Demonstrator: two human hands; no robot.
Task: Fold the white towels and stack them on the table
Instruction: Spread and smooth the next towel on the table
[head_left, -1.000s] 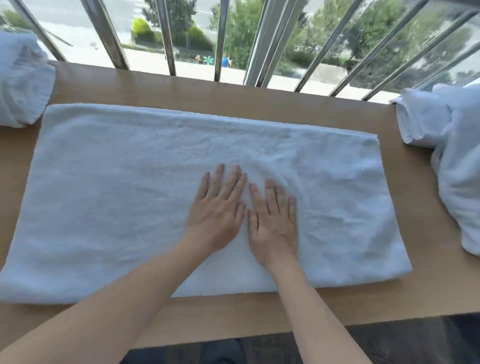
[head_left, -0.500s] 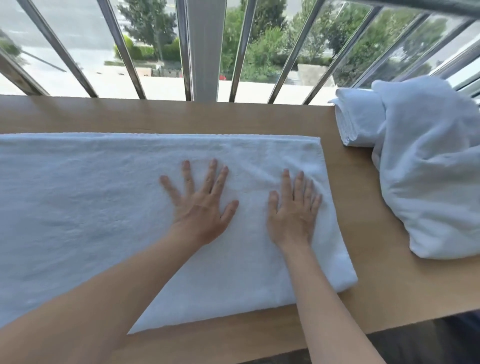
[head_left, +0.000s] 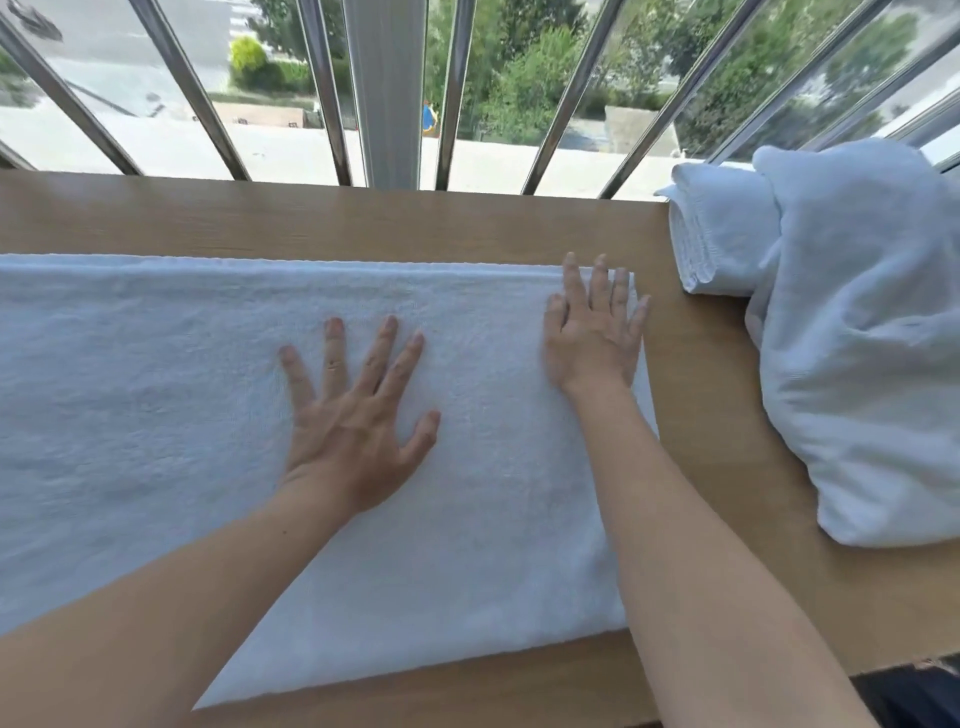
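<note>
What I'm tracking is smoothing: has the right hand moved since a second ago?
Yes. The right hand slid rightward across the towel, from its middle to its far right corner.

The desk (head_left: 363, 223) is viewed from the single head camera, close above its near edge, facing forward and down toward the window bars (head_left: 322, 88) behind it.

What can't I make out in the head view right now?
Head view, spread towel: left end cut off by the frame edge.
Head view, folded towels: right part hidden under the loose towel heap; count unclear.
Head view, right hand: slightly blurred; fingertip contact with the towel's far edge unclear.
</note>
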